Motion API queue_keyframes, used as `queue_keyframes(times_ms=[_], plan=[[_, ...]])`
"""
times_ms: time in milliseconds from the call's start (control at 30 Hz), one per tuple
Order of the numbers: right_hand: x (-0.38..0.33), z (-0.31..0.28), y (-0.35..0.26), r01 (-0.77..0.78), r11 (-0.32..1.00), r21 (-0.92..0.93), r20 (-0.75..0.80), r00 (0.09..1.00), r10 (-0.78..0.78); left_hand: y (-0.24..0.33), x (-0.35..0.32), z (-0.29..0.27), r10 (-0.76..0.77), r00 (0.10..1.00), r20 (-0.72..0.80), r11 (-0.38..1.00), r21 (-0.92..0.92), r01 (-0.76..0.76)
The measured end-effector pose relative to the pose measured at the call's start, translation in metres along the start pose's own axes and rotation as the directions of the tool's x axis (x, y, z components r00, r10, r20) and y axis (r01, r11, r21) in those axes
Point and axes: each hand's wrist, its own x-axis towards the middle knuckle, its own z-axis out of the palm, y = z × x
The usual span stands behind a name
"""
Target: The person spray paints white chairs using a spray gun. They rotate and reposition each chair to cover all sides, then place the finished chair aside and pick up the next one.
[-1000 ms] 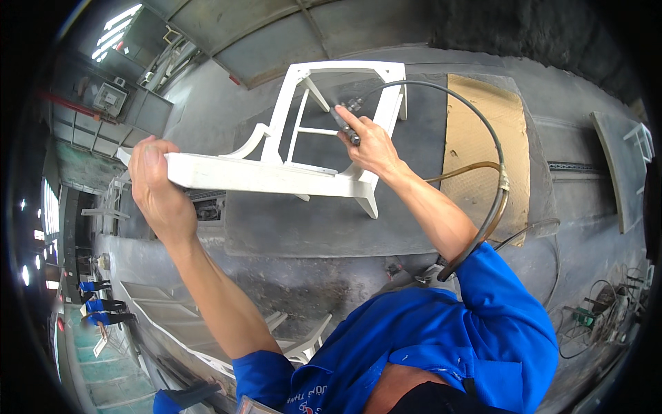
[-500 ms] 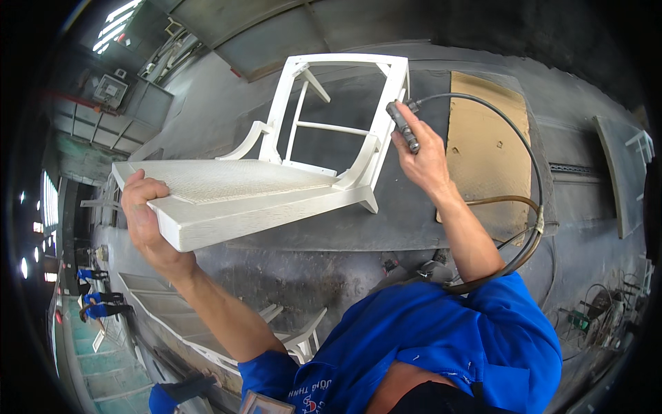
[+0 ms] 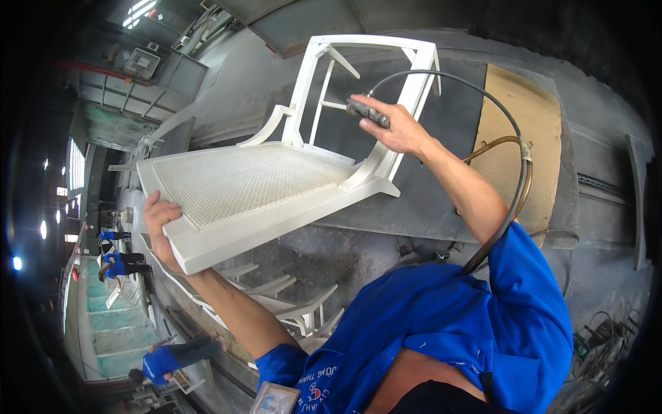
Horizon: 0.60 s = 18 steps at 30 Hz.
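Observation:
A white chair (image 3: 286,224) is tipped over in front of me, its backrest with a pale woven panel (image 3: 248,181) toward my left. My left hand (image 3: 162,224) grips the backrest's near-left end, fingers over the edge and the thumb side hidden. In my right hand (image 3: 402,127) is a dark metal spray gun (image 3: 367,112), with a black hose (image 3: 502,98) looping from it past my arm. The gun is above the chair's open seat frame (image 3: 407,107), pointing left. No spray can be made out.
Under the chair is a dark board (image 3: 441,186), with a cardboard sheet (image 3: 527,138) on its right. More white chair frames (image 3: 303,307) stand low at the left. Several people in blue work farther left, one (image 3: 165,360) fairly near. A brown hose (image 3: 493,145) joins the black one.
My right hand and the spray gun have moved left across the seat frame. The chair's woven panel has tilted more into view, with my left hand still on it. The whole view has shifted.

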Motion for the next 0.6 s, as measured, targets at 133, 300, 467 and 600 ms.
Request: queue_keyframes(times_ms=[133,300,467,600], plan=[[-0.012,-0.002,-0.002,0.092,0.995,-0.024,0.121,0.989,-0.088,0.008,-0.008,-0.006,-0.08,0.996,-0.037,0.997,-0.023,0.079],[-0.01,-0.006,-0.003,0.075,0.997,-0.033,0.129,0.989,-0.07,0.013,-0.011,-0.015,-0.053,0.999,-0.015,0.998,-0.023,0.052],[0.018,-0.021,-0.005,0.045,0.997,-0.065,-0.076,0.996,-0.05,0.022,-0.011,-0.013,-0.035,0.999,-0.01,0.999,0.004,0.035],[0.038,-0.039,-0.005,0.041,0.997,-0.072,-0.176,0.983,-0.053,0.035,-0.011,-0.007,-0.078,0.995,-0.068,0.996,-0.054,0.074]])
